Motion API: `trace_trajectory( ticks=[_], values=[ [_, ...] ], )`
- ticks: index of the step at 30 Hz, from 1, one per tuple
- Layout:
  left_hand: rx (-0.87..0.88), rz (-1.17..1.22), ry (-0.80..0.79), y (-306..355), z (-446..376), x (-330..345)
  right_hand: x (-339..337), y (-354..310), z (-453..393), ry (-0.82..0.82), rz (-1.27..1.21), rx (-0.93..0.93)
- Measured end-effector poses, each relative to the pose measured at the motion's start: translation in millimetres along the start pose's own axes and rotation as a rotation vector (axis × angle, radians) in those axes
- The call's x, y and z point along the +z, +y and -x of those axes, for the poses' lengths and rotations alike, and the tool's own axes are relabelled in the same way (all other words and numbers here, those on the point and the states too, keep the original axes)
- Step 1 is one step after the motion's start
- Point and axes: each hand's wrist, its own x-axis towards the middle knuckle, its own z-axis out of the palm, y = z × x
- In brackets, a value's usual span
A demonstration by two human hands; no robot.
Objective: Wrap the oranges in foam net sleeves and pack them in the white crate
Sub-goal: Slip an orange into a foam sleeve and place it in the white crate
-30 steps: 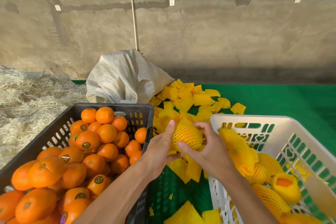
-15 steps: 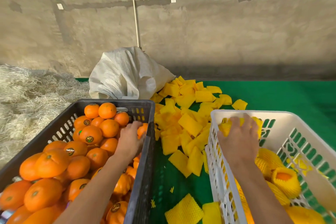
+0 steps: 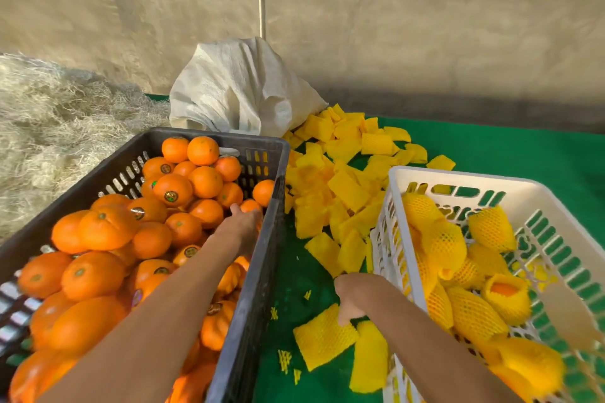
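1. At the far left, a heap of pale straw (image 3: 49, 127) is seen against a bare concrete wall (image 3: 393, 26), with a white woven sack (image 3: 235, 91) slumped behind the crates.
2. A black crate (image 3: 248, 271) is filled with unwrapped oranges (image 3: 98, 232), many bearing small stickers; it is kept on the left side, presumably so fruit can be drawn by the nearer hand.
3. The left hand (image 3: 244, 222) is reached into the far right corner of the black crate and laid over an orange (image 3: 250, 206); the fingers are hidden behind the hand, so whether the fruit is already grasped cannot be told.
4. Between the crates, loose yellow foam net sleeves (image 3: 343, 190) are scattered over a green mat (image 3: 507, 154), within reach of both hands.
5. The right hand (image 3: 352, 296) is lowered to a flat sleeve (image 3: 324, 337) near the white crate's corner; its fingers appear to be pinching the sleeve's upper edge, probably so that it is ready for the next orange.
6. At the right, the white crate (image 3: 458, 178) is partly filled with wrapped oranges (image 3: 445, 245), so packing is judged well under way.
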Motion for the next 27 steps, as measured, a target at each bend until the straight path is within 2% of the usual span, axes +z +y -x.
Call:
trace_trajectory(
  ticks=[3,7,10,14,17,21,24,27],
  values=[
    [0.035,-0.014,0.223,4,1,-17,6,-9,-4,0.046,0.021,-0.034],
    [0.106,0.038,0.58,17,4,-34,10,-17,-9,-0.017,-0.032,0.005],
    [0.196,0.23,0.706,27,7,-36,12,-17,-11,-0.088,-0.027,0.038],
    [0.324,0.576,0.821,38,15,-36,13,-18,-14,-0.162,0.025,-0.023],
    [0.432,0.679,0.807,55,28,-36,21,-14,-24,-0.137,0.062,0.02],
    [0.54,0.627,0.627,82,44,-15,38,-3,-39,-0.136,0.141,0.226],
    [0.557,0.519,0.487,87,47,-3,49,2,-45,-0.12,0.32,0.221],
    [0.55,0.465,0.454,85,48,-3,56,6,-53,-0.095,0.4,0.17]
  ],
)
